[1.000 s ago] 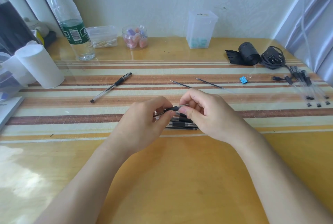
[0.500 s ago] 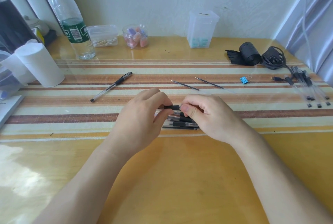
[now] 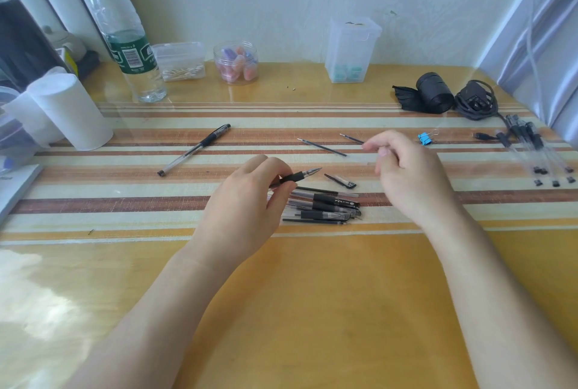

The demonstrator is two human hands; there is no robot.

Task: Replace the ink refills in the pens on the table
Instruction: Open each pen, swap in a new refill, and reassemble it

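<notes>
At the far left of the striped mat (image 3: 125,188) a lone pen (image 3: 194,151) is seen, lying aslant and apart from the work. Nearer the middle, a black-gripped pen (image 3: 301,175) is gripped in the curled fingers of the left hand (image 3: 247,201) and held just over the mat, its tip directed to the right and slightly away. Just beside that hand a pile of pens (image 3: 325,205) is laid, long axes running left to right, and a loose cap (image 3: 341,181) is found between the pile and the gripped pen's tip.

Further back, two bare refills are laid on the mat, both slanted from far-left to near-right with their points to the left. The first refill (image 3: 322,148) is apart from both hands. The second refill (image 3: 352,138) is met at its right end by the fingertips of the right hand (image 3: 403,179). That hand's fingers are curled and drawn narrow, thumb near forefinger. Whether the refill is pinched cannot be told, since its end is hidden by them.

The second refill is judged the right hand's to take, being much nearer to it than to the left. It would need to be turned into line with the black-gripped pen before being fed in. Further right, a blue binder clip (image 3: 425,138) and a group of pens (image 3: 538,154) are seen.
</notes>
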